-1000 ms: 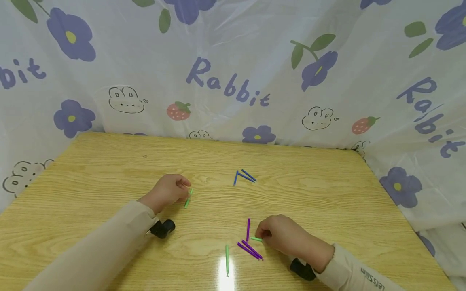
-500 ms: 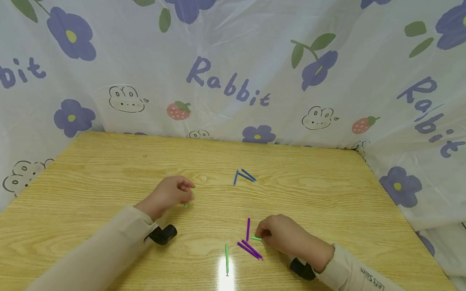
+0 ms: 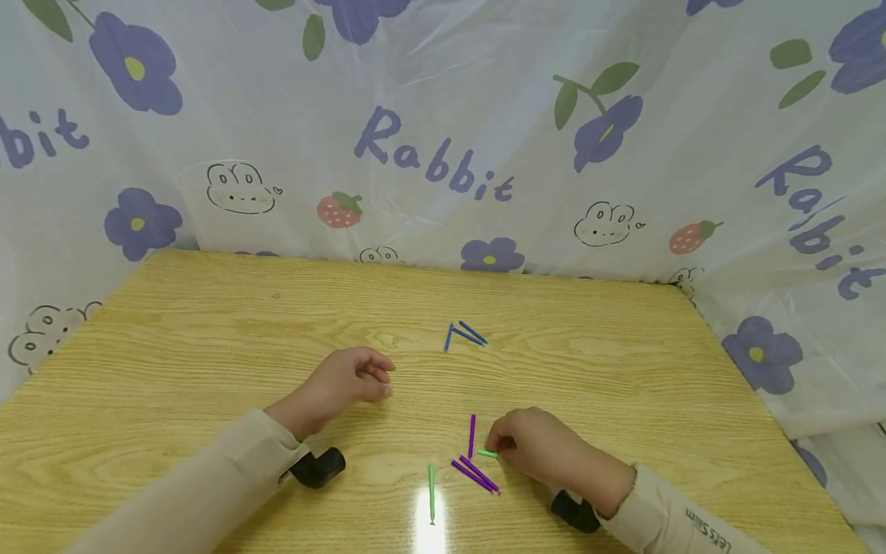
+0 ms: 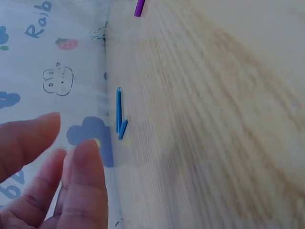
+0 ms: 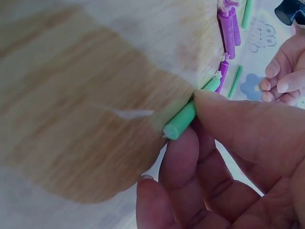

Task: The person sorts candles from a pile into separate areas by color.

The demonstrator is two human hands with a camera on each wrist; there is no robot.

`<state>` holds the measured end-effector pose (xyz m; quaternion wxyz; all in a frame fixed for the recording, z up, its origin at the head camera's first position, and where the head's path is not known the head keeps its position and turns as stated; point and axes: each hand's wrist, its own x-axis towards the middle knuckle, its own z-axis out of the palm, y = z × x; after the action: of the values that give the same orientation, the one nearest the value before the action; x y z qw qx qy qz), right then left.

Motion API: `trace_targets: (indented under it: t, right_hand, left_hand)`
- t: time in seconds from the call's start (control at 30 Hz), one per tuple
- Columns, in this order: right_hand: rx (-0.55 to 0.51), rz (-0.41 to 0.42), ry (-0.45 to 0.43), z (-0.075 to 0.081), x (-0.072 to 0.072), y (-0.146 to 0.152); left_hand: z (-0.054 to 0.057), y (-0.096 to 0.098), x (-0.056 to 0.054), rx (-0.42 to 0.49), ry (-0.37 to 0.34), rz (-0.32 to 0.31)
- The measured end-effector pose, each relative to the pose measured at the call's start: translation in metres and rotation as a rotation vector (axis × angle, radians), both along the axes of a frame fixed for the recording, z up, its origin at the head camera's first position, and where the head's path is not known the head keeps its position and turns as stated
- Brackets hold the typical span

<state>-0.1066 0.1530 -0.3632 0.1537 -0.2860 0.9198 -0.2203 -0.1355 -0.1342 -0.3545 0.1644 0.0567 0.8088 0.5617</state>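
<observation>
My right hand (image 3: 543, 450) pinches a slim green candle (image 5: 181, 120) between thumb and finger, low at the table; its ends show in the right wrist view. My left hand (image 3: 346, 387) hovers over the table with fingers loosely bent, thumb apart, and nothing between them, as the left wrist view shows. A second green candle (image 5: 235, 82) lies near the left hand in the right wrist view; the hand hides it in the head view. Left of the right hand are three purple candles (image 3: 472, 436). Another green candle (image 3: 432, 494) lies near the front.
Three blue candles (image 3: 467, 336) lie farther back on the wooden table (image 3: 588, 346). A white curtain (image 3: 443, 92) printed with flowers and rabbits hangs along the back and right. Black wrist cameras (image 3: 318, 468) sit under both wrists.
My left hand has let go of the green candle and moved right and slightly nearer, now covering that candle in the head view. My right hand stays still with its candle.
</observation>
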Motion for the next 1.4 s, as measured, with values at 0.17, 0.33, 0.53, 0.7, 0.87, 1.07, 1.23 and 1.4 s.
trace_targets:
  t: [0.17, 0.33, 0.53, 0.7, 0.87, 1.07, 1.23, 1.4]
  right_hand:
    - [-0.003, -0.005, -0.007, 0.0, 0.0, 0.0]
    - [-0.004, -0.006, -0.015, 0.001, 0.001, -0.001]
    - [-0.005, -0.006, -0.016, 0.001, 0.001, -0.001]
    - [-0.005, 0.0, -0.012, 0.001, 0.001, -0.001]
    - [-0.004, -0.004, -0.013, 0.001, 0.001, -0.002]
    - [0.008, -0.004, -0.01, 0.002, 0.001, -0.002]
    - [0.012, -0.001, -0.014, 0.002, 0.001, -0.001]
    - [0.013, 0.004, -0.007, 0.002, 0.0, -0.001]
  left_hand:
    - [-0.001, 0.004, 0.004, -0.003, 0.013, -0.023]
    - [-0.001, 0.008, 0.008, 0.008, 0.038, -0.08]
    - [0.0, 0.012, 0.015, 0.044, 0.089, -0.195]
    - [-0.001, 0.017, 0.02, 0.073, 0.115, -0.263]
    - [-0.002, 0.022, 0.025, 0.076, 0.116, -0.308]
    - [-0.004, 0.026, 0.03, 0.106, 0.107, -0.358]
    - [-0.005, 0.029, 0.033, 0.117, 0.074, -0.398]
    - [-0.006, 0.034, 0.034, 0.087, 0.067, -0.427]
